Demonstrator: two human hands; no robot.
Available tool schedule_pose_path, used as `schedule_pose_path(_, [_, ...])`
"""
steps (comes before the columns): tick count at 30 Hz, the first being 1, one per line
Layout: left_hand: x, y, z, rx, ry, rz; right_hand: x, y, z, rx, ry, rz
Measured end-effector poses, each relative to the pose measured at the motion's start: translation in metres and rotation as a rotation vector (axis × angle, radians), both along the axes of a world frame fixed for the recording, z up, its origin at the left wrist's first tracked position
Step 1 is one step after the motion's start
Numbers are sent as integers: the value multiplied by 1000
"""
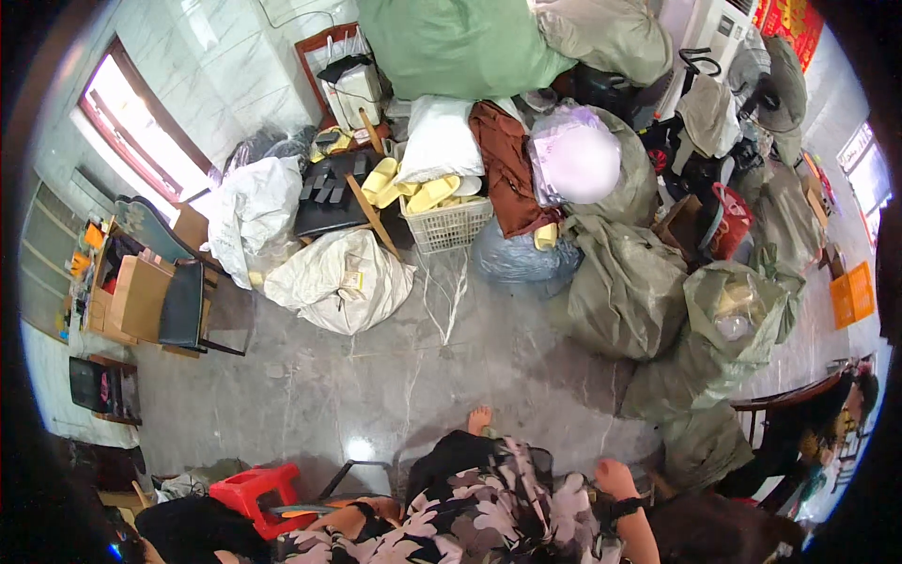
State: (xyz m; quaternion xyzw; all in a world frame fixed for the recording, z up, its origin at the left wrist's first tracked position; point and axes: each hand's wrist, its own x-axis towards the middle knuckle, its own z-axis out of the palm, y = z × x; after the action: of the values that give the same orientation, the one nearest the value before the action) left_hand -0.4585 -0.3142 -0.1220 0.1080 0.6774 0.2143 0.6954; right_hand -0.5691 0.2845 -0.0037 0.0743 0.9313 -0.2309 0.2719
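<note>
I sit low on the grey stone floor (376, 385) in a flower-print garment (489, 512), one bare foot (479, 419) stretched forward. My right hand (615, 477) is curled into a fist beside my knee, with a black band on its wrist. Nothing shows in it, and it is close to an olive-green sack (700, 442). My left forearm (362, 512) lies across my lap next to a red plastic stool (252, 491). The fingers of that hand are hidden by the garment.
Ahead stand a white basket (451, 226) of yellow slippers, white sacks (343, 277) and several olive-green sacks (625, 291). A black chair (183, 305) and a cardboard box (141, 296) are at the left. Another person (827, 423) sits at the far right.
</note>
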Motion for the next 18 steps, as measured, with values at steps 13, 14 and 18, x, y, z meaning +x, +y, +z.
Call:
schedule_pose_path(13, [-31, 49, 140, -335, 322, 289, -162, -26, -22, 93, -198, 277])
schedule_pose_path(14, [-30, 54, 144, -403, 398, 332, -177, -26, -28, 99, -204, 317])
schedule_pose_path(18, [-20, 59, 140, -492, 582, 460, -236, -35, -40, 82, -107, 549])
